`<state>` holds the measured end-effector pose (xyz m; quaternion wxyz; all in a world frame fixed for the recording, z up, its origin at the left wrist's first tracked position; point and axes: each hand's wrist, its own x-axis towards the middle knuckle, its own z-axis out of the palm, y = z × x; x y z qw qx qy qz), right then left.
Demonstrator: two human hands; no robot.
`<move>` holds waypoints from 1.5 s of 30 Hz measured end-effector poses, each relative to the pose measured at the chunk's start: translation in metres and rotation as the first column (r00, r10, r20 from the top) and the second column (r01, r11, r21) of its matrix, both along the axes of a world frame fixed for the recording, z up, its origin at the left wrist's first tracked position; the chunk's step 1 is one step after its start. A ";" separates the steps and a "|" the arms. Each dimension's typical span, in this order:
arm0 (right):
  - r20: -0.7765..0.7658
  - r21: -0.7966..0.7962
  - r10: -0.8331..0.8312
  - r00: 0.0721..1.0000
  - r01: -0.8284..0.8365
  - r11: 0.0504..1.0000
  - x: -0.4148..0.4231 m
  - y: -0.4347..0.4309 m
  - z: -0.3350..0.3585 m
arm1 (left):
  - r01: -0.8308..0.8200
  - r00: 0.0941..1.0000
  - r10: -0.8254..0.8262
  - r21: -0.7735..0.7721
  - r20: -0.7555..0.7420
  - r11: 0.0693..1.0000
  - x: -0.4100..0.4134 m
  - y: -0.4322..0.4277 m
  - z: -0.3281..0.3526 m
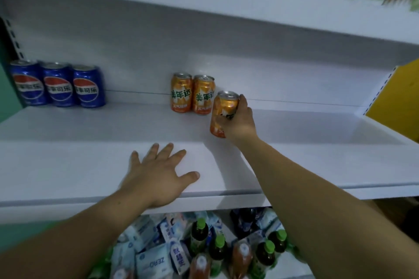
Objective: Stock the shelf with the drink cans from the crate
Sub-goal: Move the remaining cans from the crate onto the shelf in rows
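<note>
— Your right hand (pixel 240 125) was curled round an orange aluminium drink can (pixel 225 106), gripping it by its right flank. You held it just to the right of, and a little in front of, the two matching orange cans (pixel 181 93) standing at the back of the white metal shelf (pixel 90 124).

— And your left hand (pixel 158 174) lay flat on the shelf's front edge with its fingers spread, holding nothing. It was well apart from the can, so the placing fell to your right hand.

— The can's long axis was near upright, with the top tipped slightly to the right. I'd judge you needed to straighten it and push it back into line beside the second can.

— Whether its base touched the shelf, I couldn't tell. The three blue cola cans (pixel 57 85) stood far to the left, and the crate was out of view.
</note>
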<state>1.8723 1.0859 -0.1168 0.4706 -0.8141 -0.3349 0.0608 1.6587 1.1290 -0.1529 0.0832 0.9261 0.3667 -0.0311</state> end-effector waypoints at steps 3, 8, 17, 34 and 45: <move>0.015 0.035 -0.031 0.999 0.030 0.999 0.015 0.019 -0.008 | 0.006 1.000 -0.006 0.003 0.005 1.000 0.000 -0.001 -0.001; 0.045 0.106 -0.030 0.999 0.025 0.994 0.039 0.043 -0.015 | 0.003 1.000 -0.003 0.006 -0.006 1.000 -0.002 -0.002 -0.003; 0.023 0.109 -0.057 0.998 0.055 0.993 0.065 0.074 -0.020 | -0.018 0.998 0.018 0.005 -0.053 1.000 -0.001 -0.006 0.002; -0.062 0.018 -0.059 0.996 0.060 0.998 0.063 0.093 -0.032 | -0.006 0.999 0.005 -0.012 -0.035 1.000 0.002 -0.007 0.002; -0.124 -0.097 -0.059 0.991 0.048 0.994 0.052 0.074 -0.018 | 0.002 0.998 -0.003 -0.017 -0.061 1.000 -0.001 -0.001 -0.001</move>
